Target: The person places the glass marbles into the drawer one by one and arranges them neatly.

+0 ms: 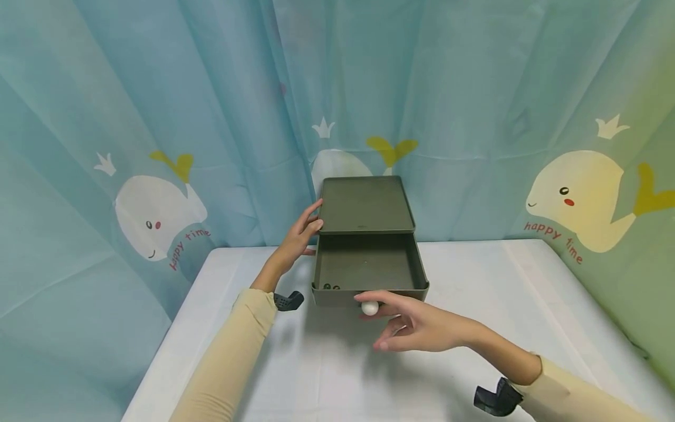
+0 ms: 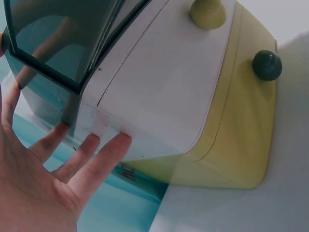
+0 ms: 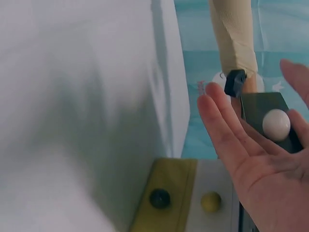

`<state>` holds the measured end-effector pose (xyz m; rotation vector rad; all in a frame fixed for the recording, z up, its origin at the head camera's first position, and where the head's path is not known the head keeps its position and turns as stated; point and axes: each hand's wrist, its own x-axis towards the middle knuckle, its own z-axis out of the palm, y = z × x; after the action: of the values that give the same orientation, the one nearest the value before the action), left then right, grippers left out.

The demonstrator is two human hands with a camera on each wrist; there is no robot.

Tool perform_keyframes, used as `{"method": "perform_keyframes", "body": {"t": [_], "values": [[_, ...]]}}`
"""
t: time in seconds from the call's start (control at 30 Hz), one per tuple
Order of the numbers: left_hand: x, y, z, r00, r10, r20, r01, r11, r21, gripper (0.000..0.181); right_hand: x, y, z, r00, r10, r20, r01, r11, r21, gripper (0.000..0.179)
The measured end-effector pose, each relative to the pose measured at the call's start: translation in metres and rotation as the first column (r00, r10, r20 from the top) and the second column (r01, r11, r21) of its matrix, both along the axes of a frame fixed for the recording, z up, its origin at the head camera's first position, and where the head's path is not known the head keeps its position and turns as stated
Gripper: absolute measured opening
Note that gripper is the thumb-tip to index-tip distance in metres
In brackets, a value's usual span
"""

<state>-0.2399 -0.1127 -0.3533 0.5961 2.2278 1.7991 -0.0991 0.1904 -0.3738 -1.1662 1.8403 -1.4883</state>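
Note:
A small tabletop drawer cabinet (image 1: 366, 202) has its dark green top drawer (image 1: 364, 264) pulled out toward me. Below it in the left wrist view are a white drawer (image 2: 154, 82) with a yellow knob (image 2: 208, 13) and a yellow drawer (image 2: 236, 130) with a green knob (image 2: 267, 65). My right hand (image 1: 422, 322) holds the top drawer's white knob (image 1: 370, 308) between two fingers, one above and one below; its other fingers are bent beneath. My left hand (image 1: 292, 243) rests on the cabinet's left side, fingers spread and fairly straight.
Two small dark round bits (image 1: 331, 286) lie in the drawer's front left corner. The cabinet stands on a white-covered table (image 1: 474, 281), close to a blue curtain (image 1: 464, 105) with whale prints. A dark wrist-worn device (image 1: 498, 398) sits by each sleeve.

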Motion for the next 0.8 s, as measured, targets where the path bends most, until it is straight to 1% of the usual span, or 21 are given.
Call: {"method": "perform_keyframes", "body": {"t": [0.03,0.13,0.23,0.33,0.4,0.47,0.53,0.8], "values": [[0.003,0.0,0.003,1.0,0.0,-0.003,0.0,1.0,0.001,0.065,0.0,-0.002,-0.001,1.0,-0.014,-0.012,0.014,1.0,-0.015,0.07],[0.004,0.0,0.004,1.0,-0.001,-0.015,0.001,1.0,0.004,0.066,0.002,-0.009,-0.005,0.996,-0.081,-0.026,0.079,0.996,-0.048,0.064],[0.002,0.0,0.002,1.0,0.002,-0.015,-0.002,1.0,0.002,0.066,0.004,-0.017,-0.01,0.984,-0.173,-0.044,0.17,0.983,-0.073,0.055],[-0.008,-0.001,-0.008,1.0,0.004,-0.008,-0.004,1.0,0.003,0.065,0.007,-0.023,-0.015,0.963,-0.258,-0.074,0.249,0.963,-0.104,0.045],[-0.015,-0.002,-0.016,1.0,0.007,-0.009,-0.007,1.0,0.009,0.064,0.008,-0.026,-0.017,0.95,-0.295,-0.097,0.283,0.951,-0.125,0.041],[-0.022,-0.003,-0.024,1.0,0.01,-0.01,-0.01,1.0,0.011,0.064,0.009,-0.028,-0.019,0.941,-0.32,-0.105,0.305,0.942,-0.137,0.037],[-0.024,-0.003,-0.027,1.0,0.015,-0.013,-0.015,1.0,0.008,0.063,0.008,-0.029,-0.021,0.935,-0.335,-0.116,0.318,0.937,-0.145,0.035],[-0.023,-0.003,-0.029,0.999,0.032,-0.02,-0.032,0.999,0.005,0.061,0.006,-0.031,-0.025,0.925,-0.359,-0.125,0.337,0.926,-0.171,0.029]]}}
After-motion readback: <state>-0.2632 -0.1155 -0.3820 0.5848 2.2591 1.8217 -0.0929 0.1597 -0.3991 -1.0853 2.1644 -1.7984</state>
